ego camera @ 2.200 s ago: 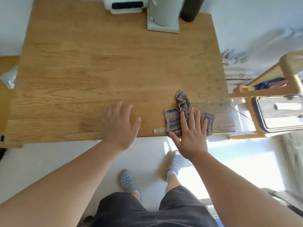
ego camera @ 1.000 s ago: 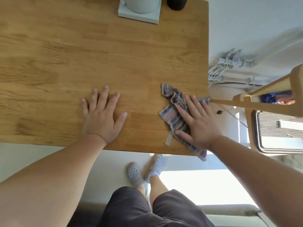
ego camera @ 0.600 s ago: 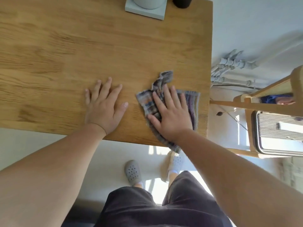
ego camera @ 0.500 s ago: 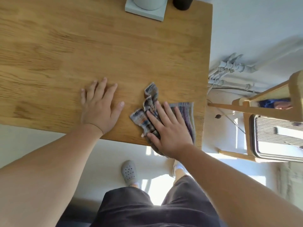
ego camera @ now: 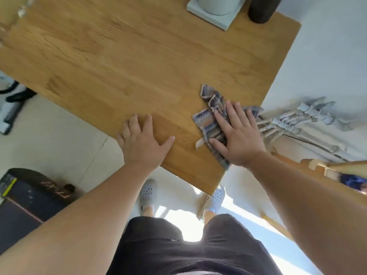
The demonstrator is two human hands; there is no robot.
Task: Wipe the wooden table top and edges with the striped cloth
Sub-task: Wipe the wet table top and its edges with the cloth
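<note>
The wooden table point(ego camera: 139, 62) fills the upper part of the head view, its near right corner pointing toward me. The striped cloth point(ego camera: 208, 118), crumpled with blue, grey and orange bands, lies at the table's right edge, part of it hanging over. My right hand point(ego camera: 236, 133) presses flat on the cloth with fingers spread. My left hand point(ego camera: 143, 143) rests flat on the bare wood at the near edge, fingers apart, holding nothing.
A pale grey appliance on a square base point(ego camera: 216, 8) and a dark cylinder point(ego camera: 261, 8) stand at the table's far edge. White pipes point(ego camera: 294, 120) run along the wall right of the table. A wooden frame point(ego camera: 325, 165) stands at right. A black box point(ego camera: 25, 197) sits on the floor at left.
My right hand has slid the cloth from the near middle toward the right edge of the table. The view has turned, so the table's corner now points toward me. My left hand stays flat.
</note>
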